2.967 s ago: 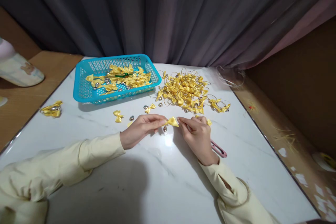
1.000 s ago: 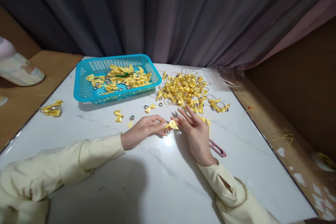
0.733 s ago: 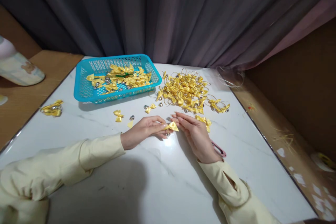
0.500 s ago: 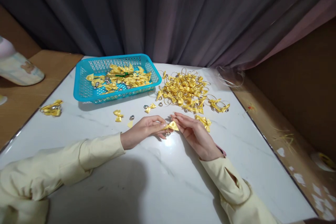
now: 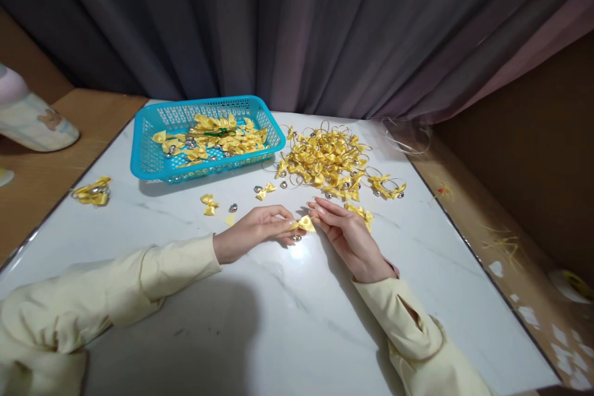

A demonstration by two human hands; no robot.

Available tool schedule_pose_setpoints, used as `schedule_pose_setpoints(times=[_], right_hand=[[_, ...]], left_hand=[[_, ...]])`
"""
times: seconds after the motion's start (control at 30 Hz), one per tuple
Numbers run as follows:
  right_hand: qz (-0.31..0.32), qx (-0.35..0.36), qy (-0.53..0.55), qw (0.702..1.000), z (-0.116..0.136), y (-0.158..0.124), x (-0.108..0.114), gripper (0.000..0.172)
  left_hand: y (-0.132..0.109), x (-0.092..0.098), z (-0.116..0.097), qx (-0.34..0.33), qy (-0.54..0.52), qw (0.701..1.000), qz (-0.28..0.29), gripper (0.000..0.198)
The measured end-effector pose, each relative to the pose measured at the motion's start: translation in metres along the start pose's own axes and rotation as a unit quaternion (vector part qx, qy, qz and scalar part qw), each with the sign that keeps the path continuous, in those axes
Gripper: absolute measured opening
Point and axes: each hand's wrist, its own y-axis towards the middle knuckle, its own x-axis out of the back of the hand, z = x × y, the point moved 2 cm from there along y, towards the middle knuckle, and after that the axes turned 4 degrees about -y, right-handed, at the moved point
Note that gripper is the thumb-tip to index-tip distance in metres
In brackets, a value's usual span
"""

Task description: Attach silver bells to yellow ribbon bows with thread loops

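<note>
Having rolled palm-up over the last second and slid in toward the left, right hand point(image 5: 353, 236) now lying half open, fingers reaching to the yellow bow point(image 5: 305, 223), covering most of the pink snips point(image 5: 392, 266) beneath the wrist. Left hand point(image 5: 253, 230) staying put, pinching the bow's left side between thumb and fingertip in a closed grip, just above the white worktop point(image 5: 297, 315). Sitting farther back: blue basket point(image 5: 204, 139) of bows, loose pile of finished bows point(image 5: 327, 161). Looking like a re-grip on the bow.
</note>
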Motion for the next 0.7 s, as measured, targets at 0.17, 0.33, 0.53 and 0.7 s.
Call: schedule_pose_setpoints(times=[0.17, 0.33, 0.53, 0.7], right_hand=[[-0.011, 0.01, -0.002, 1.0, 0.0012, 0.0015, 0.0029, 0.019], [-0.028, 0.009, -0.006, 1.0, 0.0033, 0.0018, 0.0038, 0.019], [-0.022, 0.022, -0.01, 0.999, 0.0031, 0.0046, 0.0062, 0.02], [-0.023, 0.018, -0.001, 1.0, 0.0016, 0.0065, 0.008, 0.02]], left_hand=[[-0.0005, -0.001, -0.0011, 0.009, -0.008, 1.0, -0.002, 0.026], [-0.0019, -0.0009, -0.0017, 0.014, -0.01, 1.0, -0.005, 0.028], [-0.001, 0.0007, 0.0003, 0.014, -0.021, 1.0, -0.01, 0.027], [-0.0003, 0.002, 0.0019, 0.011, -0.001, 1.0, -0.025, 0.028]])
